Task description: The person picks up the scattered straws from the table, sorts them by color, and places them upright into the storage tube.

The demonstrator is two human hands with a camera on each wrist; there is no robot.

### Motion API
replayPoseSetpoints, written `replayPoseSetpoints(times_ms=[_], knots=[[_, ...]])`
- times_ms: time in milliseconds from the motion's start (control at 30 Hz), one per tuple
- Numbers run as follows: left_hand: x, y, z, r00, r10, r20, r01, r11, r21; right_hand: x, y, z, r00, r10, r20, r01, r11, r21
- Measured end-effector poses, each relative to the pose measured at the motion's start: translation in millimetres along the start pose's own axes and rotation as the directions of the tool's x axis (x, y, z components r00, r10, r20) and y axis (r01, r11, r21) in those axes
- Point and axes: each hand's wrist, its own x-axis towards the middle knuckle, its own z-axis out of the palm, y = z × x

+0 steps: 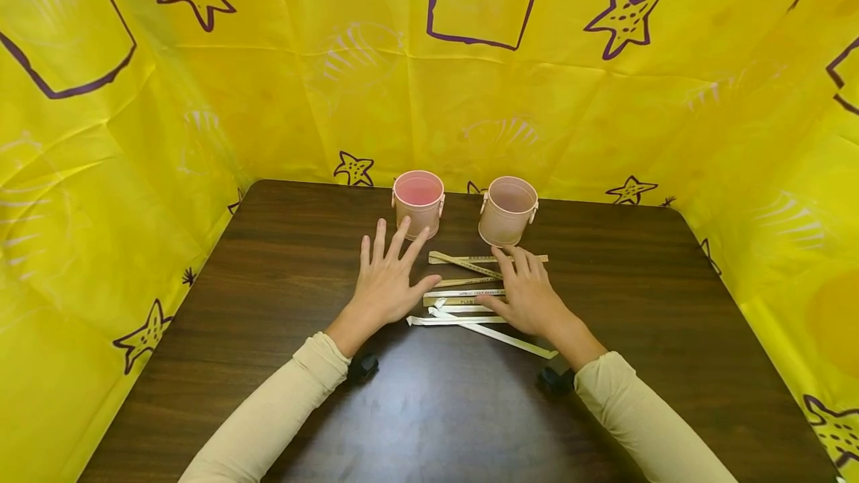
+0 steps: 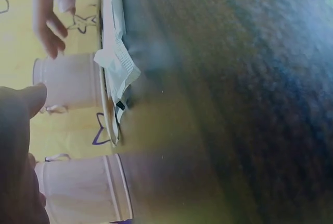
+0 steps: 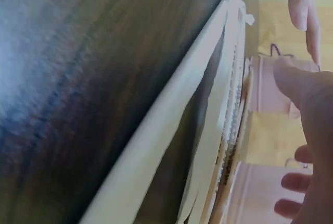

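Observation:
Several slim paper-wrapped sticks lie in a loose pile at the middle of the table, some in white wrappers [image 1: 513,339] and some in brown printed wrappers [image 1: 459,259]. My left hand [image 1: 385,288] hovers just left of the pile with fingers spread, its fingertips overlapping the left pink bucket [image 1: 417,213] in the head view. Over the right part of the pile is my right hand [image 1: 533,300], its fingers loosely bent and thumb out to the left, covering some wrapper ends. Neither hand holds anything. The right pink bucket [image 1: 506,226] stands just beyond the right fingertips.
Both buckets stand upright near the far edge of the dark wooden table [image 1: 282,274], side handles hanging down. A yellow cloth [image 1: 349,95] with starfish drawings surrounds the table's back and sides. Dark wrist straps [image 1: 555,380] show beneath the sleeves.

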Motion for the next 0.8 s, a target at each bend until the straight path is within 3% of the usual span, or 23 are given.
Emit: replayPoseSetpoints(times_ms=[267,467,667,800], knots=[[8.3,-1.1,-4.8,0.999,0.011,-0.041,-0.013,0.999,-0.041,-7,0,3,0.999,-0.029,-0.045,0.029,1.000,0.008],[22.7,-3.3,-16.0,0.993,0.054,-0.105,-0.062,0.995,-0.078,-17,0,5,0.992,-0.096,-0.086,0.097,0.995,0.004],[43.5,-7.2,-29.8,0.973,0.112,-0.202,-0.131,0.988,-0.083,-26,-5,7,0.988,-0.122,-0.091,0.127,0.991,0.044],[57.2,-12.0,-38.7,0.962,0.113,-0.250,-0.146,0.982,-0.118,-30,-9,11,0.983,-0.161,-0.093,0.167,0.984,0.061]])
